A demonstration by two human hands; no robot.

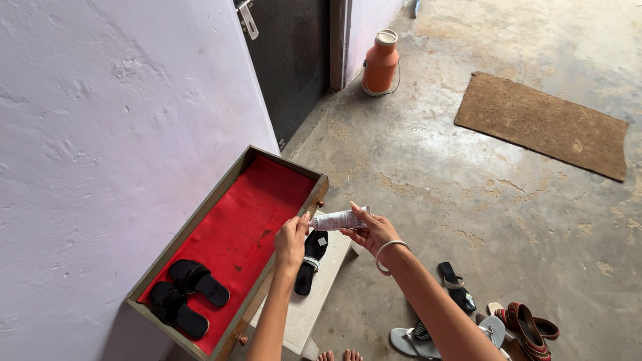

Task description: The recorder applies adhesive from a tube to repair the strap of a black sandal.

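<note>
The floor (468,180) is rough, stained concrete, with a coarse brown mat (543,124) and an orange jug (380,62) near a dark door (291,60). Against the pitted lilac wall (100,134) stands a wooden tray (200,210) lined in red, holding 2 black sandals (187,294). Above its edge, the right hand (372,230) grips a small white tube (339,219); the left hand (291,239) pinches its end.

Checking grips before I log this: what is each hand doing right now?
Left hand: fingers pinching the cap end of the small white tube.
Right hand: fingers closed around the tube's body, holding it level.
</note>
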